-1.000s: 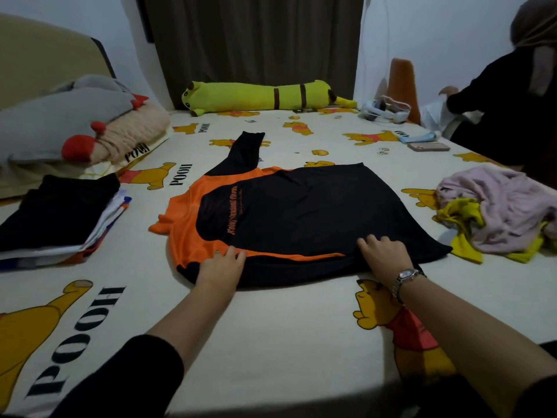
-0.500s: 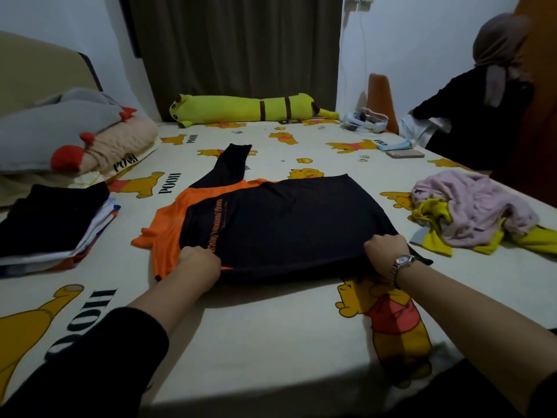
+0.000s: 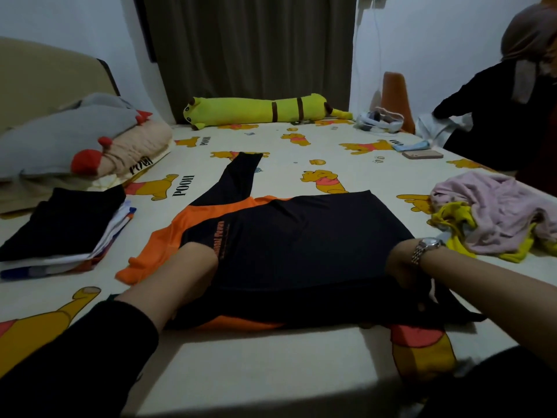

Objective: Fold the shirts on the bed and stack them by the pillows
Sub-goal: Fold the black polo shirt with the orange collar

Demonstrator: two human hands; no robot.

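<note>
My fingers curl round the near edge of the black-and-orange shirt (image 3: 295, 242) — left hand (image 3: 193, 263) at its orange side, right hand (image 3: 401, 267) at the hem — lifting the fabric off the bed (image 3: 271, 366). The folded stack (image 3: 60, 230) lies left, beside the pillows (image 3: 75, 140).

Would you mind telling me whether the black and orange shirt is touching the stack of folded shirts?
Apart. The head view shows bare bedsheet between the black and orange shirt and the stack of folded shirts.
</note>
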